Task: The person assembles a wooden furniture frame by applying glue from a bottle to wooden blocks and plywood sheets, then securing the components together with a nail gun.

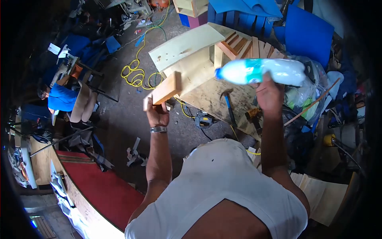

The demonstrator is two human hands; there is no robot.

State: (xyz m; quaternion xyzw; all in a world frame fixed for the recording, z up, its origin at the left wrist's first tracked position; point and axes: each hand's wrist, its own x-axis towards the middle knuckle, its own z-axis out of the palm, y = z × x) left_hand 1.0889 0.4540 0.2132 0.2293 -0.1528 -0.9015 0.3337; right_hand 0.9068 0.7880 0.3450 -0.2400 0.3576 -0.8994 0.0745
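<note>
My left hand [158, 114], with a metal band at the wrist, grips a short wooden block [167, 89] from below and holds it up, tilted. In my right hand [270, 95] is a large plastic bottle [246, 71], lying sideways in the air. The bottle has a blue cap pointing left, a green-and-white label and whitish contents; it is slightly blurred. Beneath and between the hands is a worktable [203, 93] with a pale wooden box-like piece [187, 47] on it. A claw hammer [229, 105] with a blue handle lies nearer the right hand.
Several wood strips [258, 47] lie at the table's far side. A yellow-and-black power tool [203, 119] sits by the near edge. A coiled yellow cord [135, 75] lies on the floor. Plastic bags [308, 83] are piled at right. Another person [63, 97] in blue sits at left.
</note>
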